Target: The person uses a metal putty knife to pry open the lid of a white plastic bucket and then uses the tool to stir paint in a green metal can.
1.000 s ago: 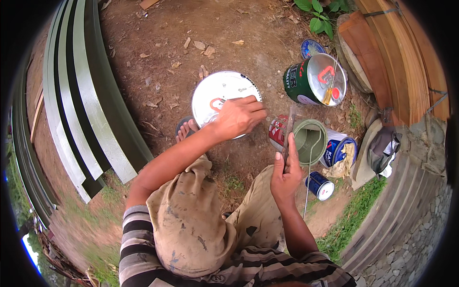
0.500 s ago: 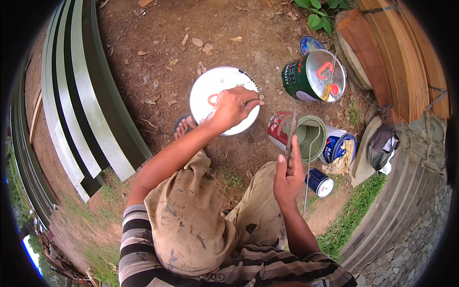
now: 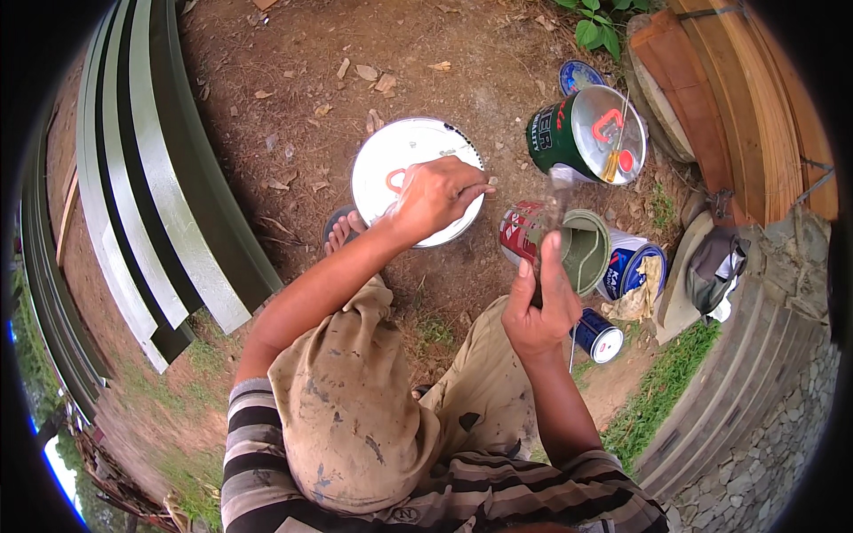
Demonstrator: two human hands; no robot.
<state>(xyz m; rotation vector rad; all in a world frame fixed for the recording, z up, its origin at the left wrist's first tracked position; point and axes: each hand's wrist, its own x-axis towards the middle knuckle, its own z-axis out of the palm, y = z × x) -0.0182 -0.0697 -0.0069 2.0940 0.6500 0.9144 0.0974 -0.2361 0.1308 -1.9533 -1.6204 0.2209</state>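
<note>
My left hand [image 3: 435, 197] rests over the white lid [image 3: 378, 173] of a round bucket. Its thumb and finger are pinched together past the lid's right side; a tiny greyish bit shows at their tips, too small to name. In my right hand [image 3: 544, 306] is a narrow dark brown tool [image 3: 557, 209], held upright and smeared by motion, so its kind is unclear. Behind it an open paint can [image 3: 524, 233] with a red and white label lies tilted, olive-green paint coating its inside. A bent wire [image 3: 581, 274] hangs from that can.
At the upper right, a brush [image 3: 611, 165] lies on a green drum's metal lid [image 3: 591, 107]. A blue can [image 3: 626, 271] with a crumpled rag [image 3: 641, 298] and a small blue can [image 3: 597, 338] stand nearby. Green metal profiles [image 3: 200, 222] lie left; timber [image 3: 755, 107] is stacked right.
The brown tool in my right hand has swung and now blurs, with that hand a little further left. My left hand keeps its pinch over the lid.
</note>
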